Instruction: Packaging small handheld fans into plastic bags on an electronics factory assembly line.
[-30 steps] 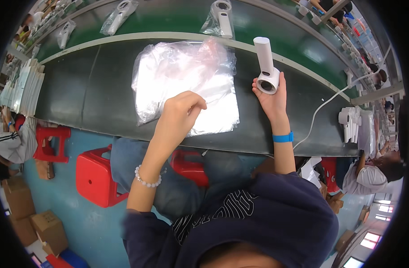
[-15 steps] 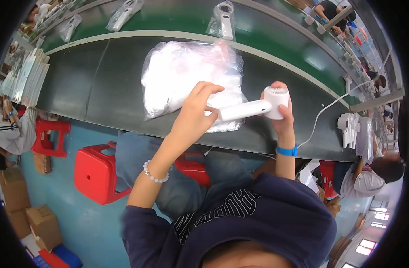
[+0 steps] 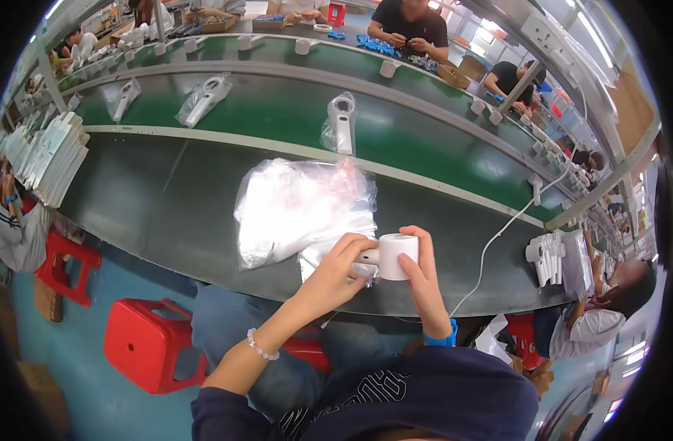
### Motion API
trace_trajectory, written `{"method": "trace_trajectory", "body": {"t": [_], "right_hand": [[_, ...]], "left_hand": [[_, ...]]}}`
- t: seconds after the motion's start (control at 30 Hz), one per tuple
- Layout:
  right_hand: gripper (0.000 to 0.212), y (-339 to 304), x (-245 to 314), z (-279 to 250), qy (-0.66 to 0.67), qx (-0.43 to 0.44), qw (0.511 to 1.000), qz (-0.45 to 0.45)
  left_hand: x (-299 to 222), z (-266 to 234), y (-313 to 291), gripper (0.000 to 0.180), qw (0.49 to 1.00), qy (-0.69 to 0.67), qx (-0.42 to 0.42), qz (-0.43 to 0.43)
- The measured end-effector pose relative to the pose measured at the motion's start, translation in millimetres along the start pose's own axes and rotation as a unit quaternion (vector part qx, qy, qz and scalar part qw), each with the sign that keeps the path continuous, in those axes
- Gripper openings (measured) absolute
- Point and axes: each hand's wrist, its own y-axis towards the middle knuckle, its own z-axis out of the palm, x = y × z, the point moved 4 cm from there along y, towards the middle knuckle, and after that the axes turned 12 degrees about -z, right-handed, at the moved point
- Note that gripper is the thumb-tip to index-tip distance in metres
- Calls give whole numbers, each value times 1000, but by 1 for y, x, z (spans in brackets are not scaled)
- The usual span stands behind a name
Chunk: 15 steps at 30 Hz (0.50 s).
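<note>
Between my hands is a white handheld fan [image 3: 398,257], held above the front part of the dark worktable. My left hand [image 3: 330,276] is closed round its handle, which my fingers mostly hide. My right hand [image 3: 423,273] grips the cylindrical head, thumb on the near side and fingers over the far side. Just behind and left of my hands lies a large clear plastic bag [image 3: 296,213] with a stack of shiny white sleeves in it. Part of a silvery sleeve [image 3: 311,259] shows under my left hand.
Bagged fans [image 3: 342,125] ride on the green conveyor [image 3: 270,117] beyond the table. White sleeves [image 3: 51,158] are piled at the left; bare white fans [image 3: 547,259] stand at the right. A white cable [image 3: 491,246] crosses the tabletop. Red stools [image 3: 141,345] stand below, and co-workers sit around.
The view has tilted up, showing more of the conveyor and co-workers. My left hand has moved from the handle's end to close round the handle, and the fan has turned, its head's side facing me.
</note>
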Motion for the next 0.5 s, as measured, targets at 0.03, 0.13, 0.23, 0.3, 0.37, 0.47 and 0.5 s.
{"method": "trace_trajectory", "body": {"t": [0.03, 0.13, 0.23, 0.3, 0.37, 0.47, 0.5], "right_hand": [[42, 1, 2, 1, 0, -2, 1000, -5], [44, 4, 11, 8, 56, 21, 998, 4], [53, 7, 24, 14, 31, 31, 998, -33], [64, 8, 26, 16, 35, 21, 999, 1], [67, 7, 23, 12, 2, 29, 999, -21], [69, 7, 28, 9, -99, 60, 990, -77], [67, 7, 31, 11, -166, 84, 976, -112]], "left_hand": [[-3, -2, 1, 53, 1000, -17, 2, -9], [-5, -12, 0, 60, 999, -38, -22, -21], [-13, -15, 1, 64, 997, -68, -20, -3], [-13, -16, 0, 66, 997, -70, -16, 8], [-15, -17, -1, 67, 997, -72, -15, 20], [-17, -18, -2, 67, 997, -73, -22, 26], [-17, -16, -2, 67, 996, -79, -10, 32]]}}
